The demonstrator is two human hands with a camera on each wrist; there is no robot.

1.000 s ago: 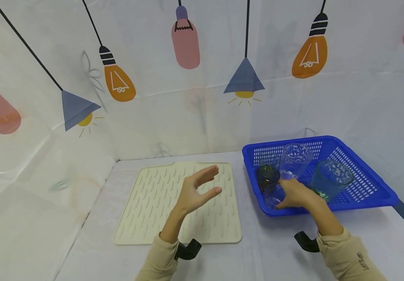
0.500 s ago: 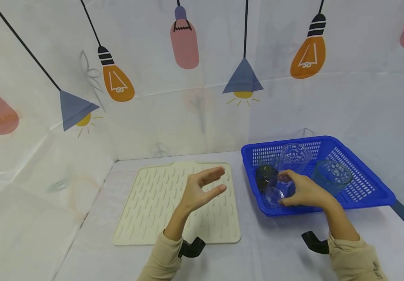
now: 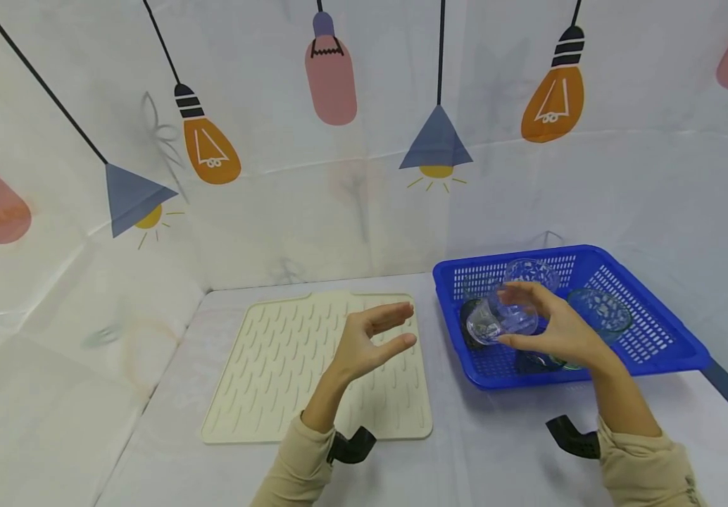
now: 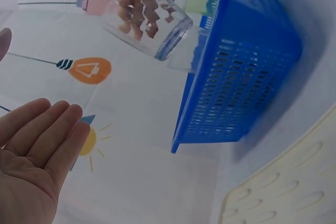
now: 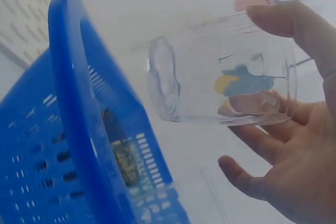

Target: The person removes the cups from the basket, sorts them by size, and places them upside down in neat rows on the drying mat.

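Observation:
A clear glass tumbler [image 3: 486, 324] is tilted on its side, its thick base pointing left. My right hand [image 3: 557, 329] holds it over the blue basket [image 3: 516, 381], thumb on one side and fingers on the other near the rim, as the right wrist view shows. In that view the tumbler [image 5: 194, 72] is raised beside the basket's rim. My left hand [image 3: 372, 341] hovers over the cream drying mat [image 3: 300, 380], fingers straight and thumb apart, holding nothing. The left wrist view shows its palm [image 4: 31, 177].
Other glassware stands in the basket: a clear patterned glass [image 3: 531, 270] at the back, a wide greenish glass [image 3: 603, 313] at the right and a dark glass [image 3: 469, 331] at the left. A lamp-printed white sheet [image 3: 351, 211] hangs behind the table.
My right hand has lifted the tumbler up from the basket's front left corner and tipped it. The left hand has drifted slightly right, still with nothing in it.

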